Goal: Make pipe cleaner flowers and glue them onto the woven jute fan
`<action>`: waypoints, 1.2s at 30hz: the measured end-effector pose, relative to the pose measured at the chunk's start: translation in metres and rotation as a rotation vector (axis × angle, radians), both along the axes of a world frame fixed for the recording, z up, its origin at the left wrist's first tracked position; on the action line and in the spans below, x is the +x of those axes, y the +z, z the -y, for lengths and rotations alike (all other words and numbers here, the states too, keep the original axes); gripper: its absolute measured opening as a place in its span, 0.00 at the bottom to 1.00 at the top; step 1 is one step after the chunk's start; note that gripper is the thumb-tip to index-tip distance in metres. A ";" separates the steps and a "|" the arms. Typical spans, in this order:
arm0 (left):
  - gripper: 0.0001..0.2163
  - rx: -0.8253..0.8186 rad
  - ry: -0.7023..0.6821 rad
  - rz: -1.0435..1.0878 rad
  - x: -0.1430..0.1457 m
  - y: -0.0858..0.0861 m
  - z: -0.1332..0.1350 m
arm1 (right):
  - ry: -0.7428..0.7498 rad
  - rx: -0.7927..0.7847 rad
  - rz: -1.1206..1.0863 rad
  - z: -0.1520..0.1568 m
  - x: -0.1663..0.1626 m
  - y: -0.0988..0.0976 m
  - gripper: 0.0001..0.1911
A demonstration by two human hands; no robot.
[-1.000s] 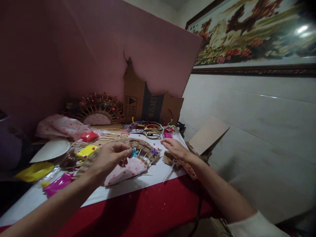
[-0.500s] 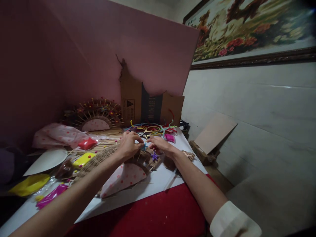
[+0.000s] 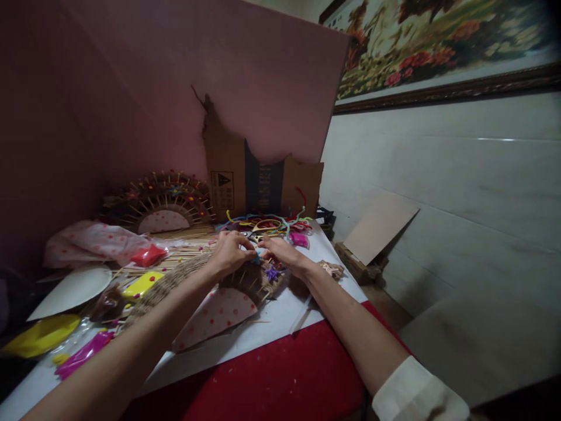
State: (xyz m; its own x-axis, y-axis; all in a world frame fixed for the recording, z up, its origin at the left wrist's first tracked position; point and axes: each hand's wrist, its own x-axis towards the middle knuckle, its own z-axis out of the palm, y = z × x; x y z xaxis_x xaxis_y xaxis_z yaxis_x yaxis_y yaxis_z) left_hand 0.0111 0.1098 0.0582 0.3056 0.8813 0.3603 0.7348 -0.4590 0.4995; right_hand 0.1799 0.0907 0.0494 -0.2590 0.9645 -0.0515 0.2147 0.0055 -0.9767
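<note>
A small light-blue flower (image 3: 258,256) is pinched between the thumb and fingers of my left hand (image 3: 230,254), at the upper edge of a fan-shaped craft (image 3: 186,275). My right hand (image 3: 284,255) is just right of the flower, its fingers curled together at the same edge; what they grip is hidden. A purple flower (image 3: 272,273) sits on the craft below my right hand. The craft has a band of woven twine, thin sticks, and a white half-round panel with red dots (image 3: 219,313). My left forearm covers part of it.
A similar finished-looking fan (image 3: 164,204) leans at the back left. Scissors (image 3: 256,235) and coloured pipe cleaners (image 3: 289,224) lie behind my hands. Yellow (image 3: 142,285) and magenta packets (image 3: 83,355) lie at left. A cardboard piece (image 3: 265,181) stands against the pink board.
The view has shifted slightly, so the surroundings sit a little further left and higher. Both hands stay at the blue flower, with only small finger movement.
</note>
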 end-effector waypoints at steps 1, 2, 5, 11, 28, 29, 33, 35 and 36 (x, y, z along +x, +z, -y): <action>0.06 0.000 -0.002 -0.005 0.000 0.000 -0.001 | -0.002 -0.006 -0.006 0.000 0.000 0.000 0.30; 0.06 0.001 -0.002 -0.011 0.000 -0.001 -0.001 | -0.004 -0.010 -0.011 0.000 -0.001 0.000 0.30; 0.06 0.005 -0.005 -0.024 0.000 -0.002 -0.001 | -0.013 -0.011 -0.010 0.000 -0.001 0.000 0.30; 0.04 0.033 -0.006 -0.046 0.001 -0.006 0.003 | -0.049 0.005 0.016 0.002 -0.004 0.001 0.28; 0.06 0.264 0.047 -0.046 0.000 0.000 0.022 | -0.092 0.094 -0.006 0.005 -0.009 -0.002 0.15; 0.06 0.286 0.059 -0.027 -0.001 0.002 0.025 | -0.090 0.089 -0.006 0.005 -0.009 -0.001 0.15; 0.05 0.356 0.039 0.014 -0.003 0.005 0.062 | -0.061 0.076 -0.015 0.007 -0.008 0.000 0.11; 0.04 0.372 -0.063 0.003 -0.002 -0.001 0.090 | -0.038 0.078 -0.027 0.007 -0.007 -0.001 0.14; 0.04 0.377 -0.122 -0.011 0.000 -0.006 0.104 | -0.024 0.080 -0.033 0.007 -0.007 -0.003 0.17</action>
State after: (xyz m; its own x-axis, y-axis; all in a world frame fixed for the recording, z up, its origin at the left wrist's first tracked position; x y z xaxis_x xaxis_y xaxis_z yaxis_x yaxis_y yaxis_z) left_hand 0.0111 0.0058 0.0518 0.4056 0.6450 0.6476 0.6681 -0.6927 0.2715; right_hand 0.1732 0.0832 0.0468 -0.2356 0.9713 0.0339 0.1833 0.0786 -0.9799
